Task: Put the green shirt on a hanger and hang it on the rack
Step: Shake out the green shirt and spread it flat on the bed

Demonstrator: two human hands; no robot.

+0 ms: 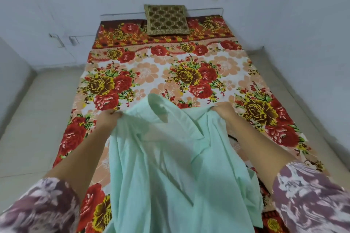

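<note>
The pale green shirt (170,157) hangs in loose folds in front of me, above the near half of the bed. My left hand (108,119) grips its upper left edge. My right hand (223,111) grips the upper right edge. Between the hands the fabric bulges up into a rounded fold. No hanger and no rack are in view.
The bed (151,73) with a floral sheet in red, yellow and peach stretches away from me. An olive-gold cushion (166,19) leans at its head against the white wall. Pale tiled floor (37,119) runs along both sides of the bed.
</note>
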